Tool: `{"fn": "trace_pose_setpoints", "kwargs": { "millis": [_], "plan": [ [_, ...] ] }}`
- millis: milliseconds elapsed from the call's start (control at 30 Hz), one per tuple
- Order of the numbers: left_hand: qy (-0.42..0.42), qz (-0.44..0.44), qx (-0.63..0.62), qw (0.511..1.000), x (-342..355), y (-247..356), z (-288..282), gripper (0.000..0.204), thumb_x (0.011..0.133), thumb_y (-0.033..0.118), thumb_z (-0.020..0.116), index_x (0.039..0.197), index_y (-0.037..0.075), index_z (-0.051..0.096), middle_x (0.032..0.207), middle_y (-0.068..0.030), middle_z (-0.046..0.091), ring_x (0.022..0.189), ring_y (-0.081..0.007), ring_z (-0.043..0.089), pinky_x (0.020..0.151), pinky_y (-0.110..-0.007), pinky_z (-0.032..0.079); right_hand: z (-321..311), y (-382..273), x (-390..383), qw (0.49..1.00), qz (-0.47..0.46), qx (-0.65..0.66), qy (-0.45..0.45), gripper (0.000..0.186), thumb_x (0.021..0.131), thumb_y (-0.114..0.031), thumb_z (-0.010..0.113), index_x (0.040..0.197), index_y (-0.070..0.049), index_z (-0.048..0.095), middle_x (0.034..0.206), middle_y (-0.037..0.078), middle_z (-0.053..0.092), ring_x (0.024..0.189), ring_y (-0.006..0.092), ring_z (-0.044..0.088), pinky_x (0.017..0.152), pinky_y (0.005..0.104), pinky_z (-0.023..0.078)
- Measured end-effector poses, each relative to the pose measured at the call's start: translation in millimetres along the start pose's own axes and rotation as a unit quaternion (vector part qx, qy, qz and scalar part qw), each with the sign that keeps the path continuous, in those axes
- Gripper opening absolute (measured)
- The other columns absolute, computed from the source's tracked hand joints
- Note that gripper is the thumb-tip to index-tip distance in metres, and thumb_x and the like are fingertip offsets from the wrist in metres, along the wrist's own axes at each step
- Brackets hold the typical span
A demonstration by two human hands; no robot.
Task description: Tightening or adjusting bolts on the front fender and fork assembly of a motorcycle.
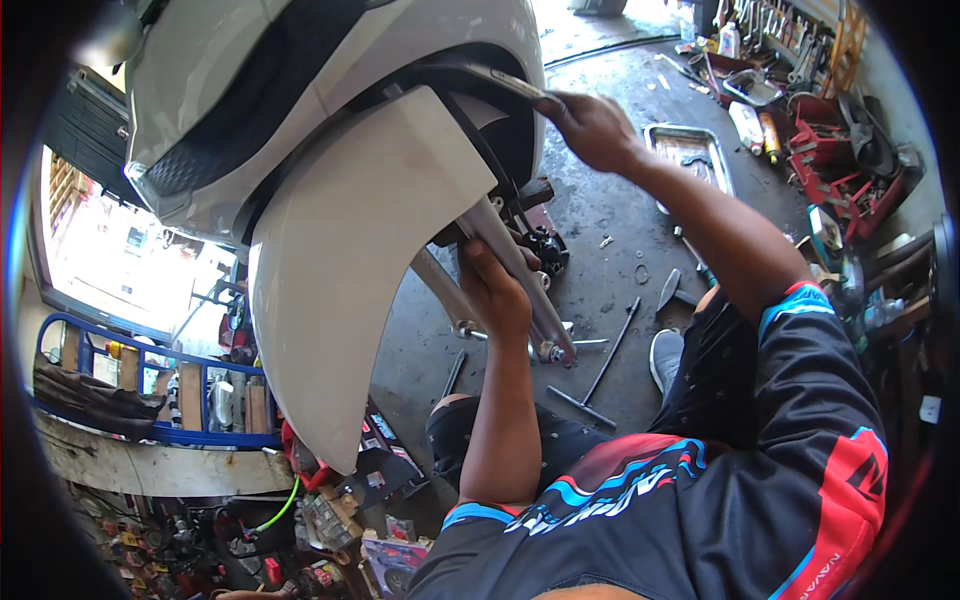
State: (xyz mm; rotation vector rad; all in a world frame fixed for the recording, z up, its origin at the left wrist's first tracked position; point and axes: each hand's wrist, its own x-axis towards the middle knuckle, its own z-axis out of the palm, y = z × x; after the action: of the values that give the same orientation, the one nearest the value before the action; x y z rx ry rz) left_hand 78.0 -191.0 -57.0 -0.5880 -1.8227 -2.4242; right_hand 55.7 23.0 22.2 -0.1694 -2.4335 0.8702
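Observation:
A white front fender (pixel 350 230) of a scooter stands before me, under the white and black front body (pixel 330 80). Below the fender, two silver fork legs (pixel 540 300) reach down with no wheel between them. My left hand (pixel 492 290) is closed around the nearer fork leg, just under the fender's edge; some fingertips are hidden behind it. My right hand (pixel 595 130) grips the end of a long silver wrench-like tool (pixel 500 80). The tool reaches into the dark gap above the fender, where its far end is hidden.
On the floor lie a T-handle wrench (pixel 610 360), a hammer (pixel 675 290) and a metal tray (pixel 690 150). A red toolbox (pixel 850 180) and bottles stand at the right. A blue metal frame (pixel 150 435) and cluttered parts fill the lower left. A black brake caliper (pixel 545 248) sits beside the fork.

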Motion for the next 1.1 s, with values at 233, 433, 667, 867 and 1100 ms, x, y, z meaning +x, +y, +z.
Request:
{"fn": "trace_pose_setpoints", "kwargs": {
  "millis": [233, 433, 667, 867, 1100],
  "plan": [
    [0.006, 0.011, 0.026, 1.0, 2.5, 2.1, 0.1, 0.054, 0.103, 0.05, 0.03, 0.11, 0.001, 0.051, 0.077, -0.0073, 0.057, 0.055, -0.0154, 0.059, 0.046, -0.027, 0.047, 9.7, -64.0, -56.6, 0.985, 0.159, 0.06, -0.018, 0.052, 0.1, -0.05, 0.034, 0.125, -0.014, 0.062, 0.106, 0.022, 0.067, 0.106, 0.0429, 0.06, 0.094, 0.0485, 0.044],
    [-0.005, -0.009, 0.009, 1.0, 3.7, 5.8, 1.4, 0.05, 0.104, 0.046, 0.032, 0.109, 0.001, 0.052, 0.082, -0.0098, 0.062, 0.055, -0.0156, 0.06, 0.049, -0.028, 0.048, 27.8, -93.7, -86.0, 0.955, 0.179, 0.23, -0.046, 0.047, 0.101, -0.046, 0.035, 0.115, -0.008, 0.058, 0.104, 0.025, 0.066, 0.103, 0.0488, 0.057, 0.087, 0.0527, 0.044],
    [-0.007, -0.033, 0.019, 0.999, -1.6, 4.3, -4.2, 0.055, 0.103, 0.051, 0.031, 0.108, 0.001, 0.053, 0.087, -0.011, 0.062, 0.06, -0.0166, 0.062, 0.051, -0.029, 0.051, 17.7, -72.6, -79.9, 0.963, 0.161, 0.211, -0.05, 0.052, 0.1, -0.052, 0.035, 0.109, -0.008, 0.061, 0.088, 0.02, 0.068, 0.088, 0.0432, 0.064, 0.074, 0.0481, 0.048],
    [-0.004, -0.029, 0.019, 0.999, -1.0, 6.6, -2.8, 0.06, 0.101, 0.056, 0.031, 0.105, 0.0, 0.052, 0.08, -0.0092, 0.059, 0.06, -0.0173, 0.062, 0.049, -0.029, 0.05, 21.5, -19.7, -44.6, 0.99, 0.102, 0.096, -0.001, 0.061, 0.097, -0.059, 0.036, 0.099, -0.006, 0.067, 0.07, 0.019, 0.064, 0.072, 0.0403, 0.064, 0.066, 0.0466, 0.046],
    [-0.004, -0.026, 0.024, 0.999, 0.0, 6.9, -2.5, 0.061, 0.1, 0.057, 0.031, 0.103, 0.0, 0.053, 0.078, -0.009, 0.06, 0.061, -0.0172, 0.063, 0.05, -0.028, 0.05, 30.5, -4.5, -32.4, 0.993, 0.04, 0.112, -0.004, 0.066, 0.097, -0.062, 0.036, 0.098, -0.004, 0.067, 0.068, 0.015, 0.064, 0.068, 0.0342, 0.063, 0.065, 0.0445, 0.046]
  ]
}}
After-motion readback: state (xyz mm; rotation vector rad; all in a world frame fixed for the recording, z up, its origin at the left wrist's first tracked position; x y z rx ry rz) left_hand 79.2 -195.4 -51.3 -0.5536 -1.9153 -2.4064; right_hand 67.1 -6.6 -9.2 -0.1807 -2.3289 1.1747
